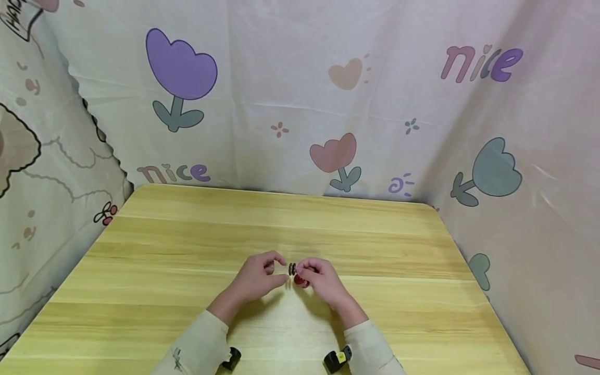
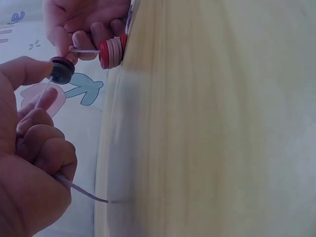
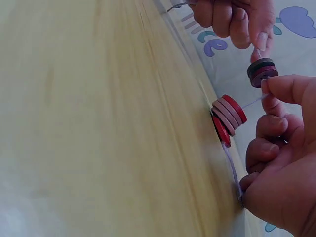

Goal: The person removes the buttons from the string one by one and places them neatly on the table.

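Observation:
Round buttons are threaded on a thin pale string (image 2: 85, 51). One group of dark buttons (image 1: 292, 269), grey and maroon, is between the two hands; holes show in the face of a grey one. Red and pink buttons (image 3: 229, 114) hang on the string just below my right hand (image 1: 321, 278). The right thumb and index finger pinch the string beside the dark buttons. My left hand (image 1: 257, 276) has its thumb and index finger spread apart, one fingertip close to the dark buttons. Its other fingers curl round the string, whose loose end (image 2: 84, 191) sticks out below them.
Both hands are above a light wooden table (image 1: 197, 224). Behind and beside it hang pale curtains (image 1: 272, 62) printed with flowers and words. Black wrist devices (image 1: 337, 359) show at both sleeves.

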The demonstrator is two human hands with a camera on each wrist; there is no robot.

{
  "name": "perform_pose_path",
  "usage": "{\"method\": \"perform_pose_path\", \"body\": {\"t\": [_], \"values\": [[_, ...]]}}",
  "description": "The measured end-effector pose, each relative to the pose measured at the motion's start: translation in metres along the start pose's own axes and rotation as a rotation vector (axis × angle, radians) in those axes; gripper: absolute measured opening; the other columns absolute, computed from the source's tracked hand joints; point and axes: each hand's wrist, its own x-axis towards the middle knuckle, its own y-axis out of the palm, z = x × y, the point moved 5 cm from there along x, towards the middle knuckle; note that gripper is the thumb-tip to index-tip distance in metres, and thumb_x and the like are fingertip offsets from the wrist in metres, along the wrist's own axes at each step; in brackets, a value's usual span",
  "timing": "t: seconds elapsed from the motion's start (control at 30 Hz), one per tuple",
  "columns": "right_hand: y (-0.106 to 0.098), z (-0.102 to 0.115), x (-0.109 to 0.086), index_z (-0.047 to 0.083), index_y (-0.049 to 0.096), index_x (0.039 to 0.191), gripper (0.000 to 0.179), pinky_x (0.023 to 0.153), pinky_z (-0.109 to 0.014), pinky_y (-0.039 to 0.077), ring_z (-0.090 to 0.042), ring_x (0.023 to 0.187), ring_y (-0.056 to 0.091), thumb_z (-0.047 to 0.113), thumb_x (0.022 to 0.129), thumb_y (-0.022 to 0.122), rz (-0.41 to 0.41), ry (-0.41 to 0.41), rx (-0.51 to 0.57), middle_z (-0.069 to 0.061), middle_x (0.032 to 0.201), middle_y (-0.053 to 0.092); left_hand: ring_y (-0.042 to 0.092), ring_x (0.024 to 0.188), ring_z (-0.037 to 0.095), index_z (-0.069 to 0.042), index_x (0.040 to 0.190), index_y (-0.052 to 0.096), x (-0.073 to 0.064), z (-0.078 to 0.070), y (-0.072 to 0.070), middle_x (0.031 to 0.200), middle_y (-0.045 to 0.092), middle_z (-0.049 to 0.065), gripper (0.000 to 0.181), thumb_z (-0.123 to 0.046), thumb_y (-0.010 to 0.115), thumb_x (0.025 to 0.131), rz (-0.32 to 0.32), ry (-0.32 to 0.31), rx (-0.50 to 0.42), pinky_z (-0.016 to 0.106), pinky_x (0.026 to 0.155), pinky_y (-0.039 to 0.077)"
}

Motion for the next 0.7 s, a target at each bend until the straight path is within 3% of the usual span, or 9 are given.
{"method": "perform_pose_path", "body": {"t": [0.23,0.7], "values": [[-0.0029,-0.0001,0.0002,-0.008,0.066,0.097,0.014,0.07,-0.032,0.051,-0.024,0.076,0.061,0.004,0.096,0.057,0.001,-0.001,0.072,-0.025,0.087,0.064,0.025,0.052,0.011,-0.021,0.11,0.072,0.0022,-0.0022,0.0021,0.058,0.027,-0.007,0.031,-0.025,0.085,0.082,-0.023,0.015,0.005,0.026,0.05,0.027],[-0.0056,-0.0043,0.003,-0.009,0.064,0.097,0.015,0.076,-0.035,0.051,-0.026,0.082,0.06,0.004,0.097,0.058,0.05,0.004,0.106,-0.025,0.091,0.063,0.023,0.049,0.01,-0.023,0.1,0.075,0.008,-0.0043,0.0051,0.055,0.028,-0.007,0.022,-0.028,0.085,0.081,-0.053,0.028,0.036,0.025,0.047,0.024]]}}
